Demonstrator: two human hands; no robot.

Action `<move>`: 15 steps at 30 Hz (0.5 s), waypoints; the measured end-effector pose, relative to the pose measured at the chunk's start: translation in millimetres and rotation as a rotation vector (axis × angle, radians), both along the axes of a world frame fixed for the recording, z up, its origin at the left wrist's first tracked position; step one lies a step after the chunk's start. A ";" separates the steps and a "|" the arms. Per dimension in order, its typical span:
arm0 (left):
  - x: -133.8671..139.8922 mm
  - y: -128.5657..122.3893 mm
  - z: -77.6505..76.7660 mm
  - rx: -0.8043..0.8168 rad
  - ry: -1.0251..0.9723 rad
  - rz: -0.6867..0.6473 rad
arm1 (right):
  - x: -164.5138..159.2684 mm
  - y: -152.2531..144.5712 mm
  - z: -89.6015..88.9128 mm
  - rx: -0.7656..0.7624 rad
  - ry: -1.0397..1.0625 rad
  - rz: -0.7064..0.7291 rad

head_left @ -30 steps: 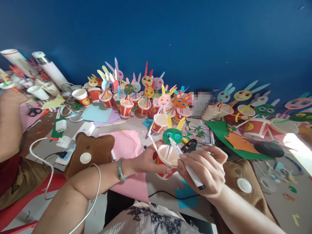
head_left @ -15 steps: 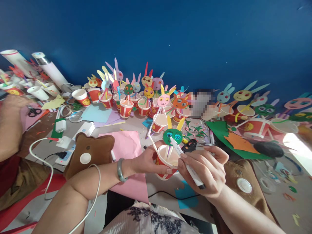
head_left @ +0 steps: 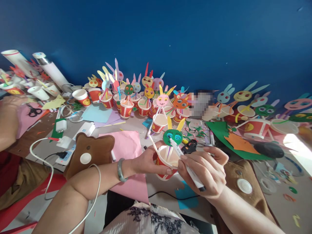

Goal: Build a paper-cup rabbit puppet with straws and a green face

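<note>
My left hand (head_left: 148,161) is wrapped round a red and white paper cup (head_left: 162,165), its thumb across the front. From the cup rises a round green paper face (head_left: 172,137) with yellow ears, blue eyes and drawn lashes. Between the thumb and fingers of my right hand (head_left: 204,170) is a white marker pen (head_left: 191,171). The pen's tip meets the green face around the nose and mouth, and its dark end points down toward me. Just behind stands another cup (head_left: 160,123) bearing a pink face (head_left: 163,101) with yellow ears.
Several cups with paper animal faces line the blue wall. Pink paper (head_left: 129,146) and a brown plush-like pad (head_left: 89,156) lie left, near a power strip (head_left: 85,128). Green paper (head_left: 219,130) and a dark mouse-shaped object (head_left: 270,149) lie right. A co-worker's arm (head_left: 9,120) is far left.
The marker tip has shifted only very slightly on the green face. At far left, the co-worker's hand has moved a little. My left hand keeps its hold on the cup.
</note>
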State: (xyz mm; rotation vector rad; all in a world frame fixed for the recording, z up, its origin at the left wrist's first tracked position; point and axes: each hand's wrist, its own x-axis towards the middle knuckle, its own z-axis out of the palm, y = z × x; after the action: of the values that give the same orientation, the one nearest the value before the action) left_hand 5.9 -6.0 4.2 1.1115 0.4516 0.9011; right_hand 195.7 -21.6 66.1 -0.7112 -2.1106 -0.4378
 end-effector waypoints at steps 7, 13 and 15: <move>0.9 0.0 -1.8 0.011 -0.005 0.000 | -0.1 0.7 0.9 0.009 -0.001 0.001; 0.3 0.2 -1.0 0.011 -0.011 -0.011 | 0.4 1.6 2.2 0.019 -0.005 -0.008; -0.2 0.2 -0.2 0.010 0.000 -0.014 | 1.8 -0.3 0.4 0.025 -0.002 0.000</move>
State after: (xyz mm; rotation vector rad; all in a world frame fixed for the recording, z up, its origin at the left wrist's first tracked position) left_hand 5.7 -5.8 4.0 1.1225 0.4393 0.8914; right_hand 197.5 -22.0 66.5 -0.6970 -2.1028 -0.4645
